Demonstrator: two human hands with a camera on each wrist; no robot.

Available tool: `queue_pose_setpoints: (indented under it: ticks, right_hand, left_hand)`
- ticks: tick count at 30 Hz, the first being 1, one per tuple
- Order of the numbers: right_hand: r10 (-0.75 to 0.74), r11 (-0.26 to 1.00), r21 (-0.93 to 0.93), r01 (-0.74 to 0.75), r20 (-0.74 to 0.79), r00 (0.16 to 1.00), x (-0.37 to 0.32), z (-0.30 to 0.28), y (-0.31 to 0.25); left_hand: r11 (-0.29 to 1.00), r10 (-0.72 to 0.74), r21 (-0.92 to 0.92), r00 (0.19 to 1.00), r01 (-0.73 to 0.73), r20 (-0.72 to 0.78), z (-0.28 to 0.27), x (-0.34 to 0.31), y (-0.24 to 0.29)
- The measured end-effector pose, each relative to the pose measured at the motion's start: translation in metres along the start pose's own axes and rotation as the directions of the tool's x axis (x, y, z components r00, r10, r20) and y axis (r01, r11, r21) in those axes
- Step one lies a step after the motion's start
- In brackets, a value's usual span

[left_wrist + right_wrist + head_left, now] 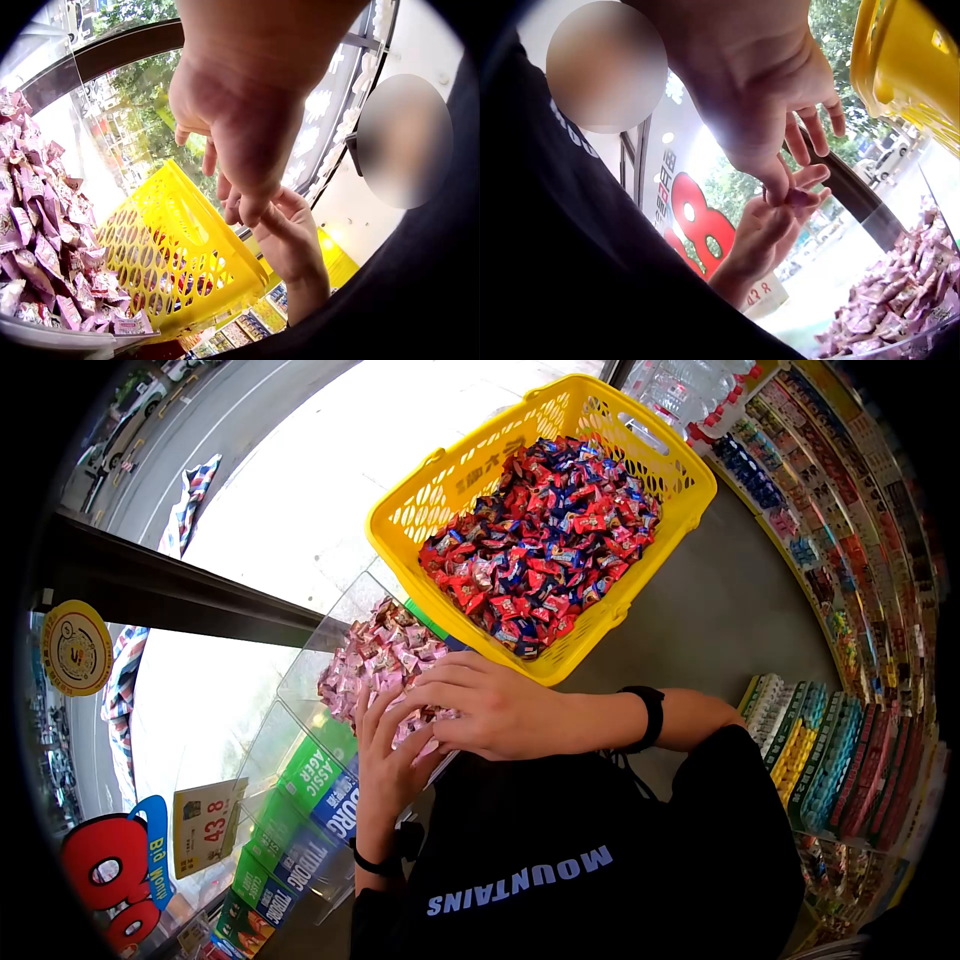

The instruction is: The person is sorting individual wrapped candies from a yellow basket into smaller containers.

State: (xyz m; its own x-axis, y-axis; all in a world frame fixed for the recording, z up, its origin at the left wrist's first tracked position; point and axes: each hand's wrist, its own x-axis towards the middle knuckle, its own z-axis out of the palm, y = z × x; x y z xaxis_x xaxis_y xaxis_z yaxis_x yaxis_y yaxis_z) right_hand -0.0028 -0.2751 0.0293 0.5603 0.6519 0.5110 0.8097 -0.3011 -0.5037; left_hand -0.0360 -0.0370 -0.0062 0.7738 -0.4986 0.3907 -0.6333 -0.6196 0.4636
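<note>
Above a clear bin of pink-wrapped candies (385, 650), my left hand (392, 775) and right hand (490, 705) meet near the thumbs. Their other fingers are spread and loosely bent. In the left wrist view, my left hand (240, 135) hides part of the contact with my right hand (289, 240). My right hand (754, 97) reaches down to my left hand (757, 240) in the right wrist view; whether anything small lies between the fingertips cannot be told. Pink candies (45, 240) (900, 292) lie beside both hands.
A yellow basket (590, 645) with red and blue wrapped candies stands beyond my hands. Green and blue boxes (320, 770) and a price sign (208, 825) are at the left. Shelves of packets (850, 760) stand at the right, water bottles (690, 390) at the top.
</note>
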Motion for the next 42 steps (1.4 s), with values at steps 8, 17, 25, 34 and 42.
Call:
queue_pose_setpoints:
  ticks: [8, 17, 25, 34, 42]
  right_hand:
    - [-0.037, 0.985, -0.169, 0.023, -0.084, 0.996, -0.006, 0.012, -0.002]
    - [0.004, 0.945, -0.326, -0.01, -0.018, 1.0, -0.014, 0.008, 0.003]
    - [0.001, 0.966, -0.26, -0.003, -0.009, 1.0, -0.016, -0.003, 0.008]
    - [0.21, 0.796, -0.55, -0.253, -0.141, 0.967, -0.04, -0.152, 0.062]
    - [0.868, 0.289, -0.852, -0.437, 0.041, 0.495, -0.086, -0.242, 0.173]
  left_hand:
    - [0.999, 0.018, 0.031, 0.995, -0.021, 0.095, 0.007, 0.005, 0.005]
    - [0.992, 0.025, 0.121, 0.999, -0.029, 0.035, 0.004, 0.003, 0.0]
    - [0.982, 0.025, 0.183, 0.998, -0.036, 0.063, 0.005, 0.002, -0.008]
    - [0.972, -0.13, 0.212, 0.985, 0.104, 0.112, 0.031, -0.021, -0.035]
    - [0.939, -0.249, 0.257, 0.967, 0.227, 0.059, 0.041, -0.022, -0.03]
